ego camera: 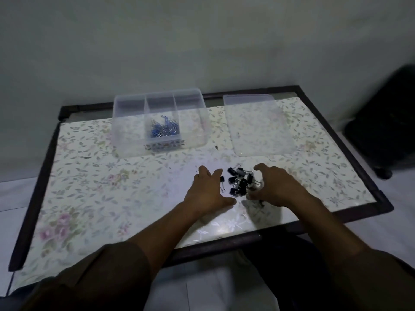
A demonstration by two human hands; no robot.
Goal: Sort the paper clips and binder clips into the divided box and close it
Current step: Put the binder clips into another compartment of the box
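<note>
Surface: floral-patterned tabletop (pixel 94 187) with dark frame.
Clips: black metal binder clips (pixel 239 182) heaped between both hands.
Left hand (pixel 207 194): fingers spread, holding nothing.
Right hand (pixel 277 187): fingers curled loosely, grasp unclear.
Box: clear plastic divided box (pixel 125 122), blue paper clips (pixel 165 129) in middle compartment.
Lid: clear plastic lid (pixel 258 124) lying beside it.

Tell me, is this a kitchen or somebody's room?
Probably a room at home, not a kitchen: a low table with a flowery plastic cover, pushed against a bare wall, and a tiled floor. No cooking things show.
</note>
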